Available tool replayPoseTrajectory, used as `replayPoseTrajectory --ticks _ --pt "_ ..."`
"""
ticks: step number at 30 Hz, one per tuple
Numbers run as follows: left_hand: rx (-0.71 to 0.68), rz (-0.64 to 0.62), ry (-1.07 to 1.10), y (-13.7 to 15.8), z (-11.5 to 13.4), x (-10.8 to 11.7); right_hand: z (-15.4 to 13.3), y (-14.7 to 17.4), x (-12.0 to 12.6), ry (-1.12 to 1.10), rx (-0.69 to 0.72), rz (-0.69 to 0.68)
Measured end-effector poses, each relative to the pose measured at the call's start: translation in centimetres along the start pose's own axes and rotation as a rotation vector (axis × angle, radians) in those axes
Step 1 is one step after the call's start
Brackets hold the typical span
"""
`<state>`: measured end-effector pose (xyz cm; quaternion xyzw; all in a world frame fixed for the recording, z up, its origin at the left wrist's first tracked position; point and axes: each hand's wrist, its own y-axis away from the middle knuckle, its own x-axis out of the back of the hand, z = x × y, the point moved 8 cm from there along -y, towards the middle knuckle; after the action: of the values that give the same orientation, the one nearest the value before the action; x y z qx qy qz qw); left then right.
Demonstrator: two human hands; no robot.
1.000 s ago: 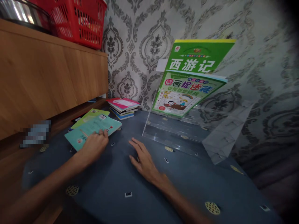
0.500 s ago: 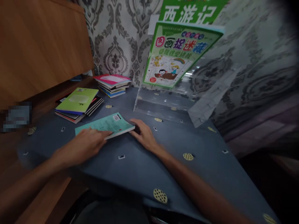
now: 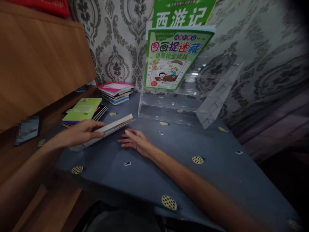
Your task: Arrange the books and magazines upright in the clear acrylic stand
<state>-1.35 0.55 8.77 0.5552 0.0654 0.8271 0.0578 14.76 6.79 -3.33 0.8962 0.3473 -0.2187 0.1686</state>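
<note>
Our left hand (image 3: 83, 130) hides part of the tilted book (image 3: 118, 124) it grips, whose cover we cannot read. The top edge cuts off the red basket (image 3: 49, 5) and the rear green book (image 3: 181, 15), whose lower part the front green book (image 3: 172, 59) hides. Blocky blur masks much of the dark-edged flat object (image 3: 28, 130); any titles along the pink-topped pile (image 3: 116, 91) are too small for us.

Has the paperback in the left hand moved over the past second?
Yes. Judged against the lime-green book, the paperback in the left hand has shifted right and toward the person, no longer covering part of it.
</note>
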Motion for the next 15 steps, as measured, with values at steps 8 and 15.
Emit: replayPoseTrajectory --ticks 8,15 --pt "-0.044 0.048 0.143 0.4 0.1 0.6 2.0 -0.9 -2.1 -0.148 -0.214 -0.032" --pt "0.237 0.376 0.392 5.3 -3.5 7.9 2.2 -0.8 0.5 -0.063 -0.078 0.133"
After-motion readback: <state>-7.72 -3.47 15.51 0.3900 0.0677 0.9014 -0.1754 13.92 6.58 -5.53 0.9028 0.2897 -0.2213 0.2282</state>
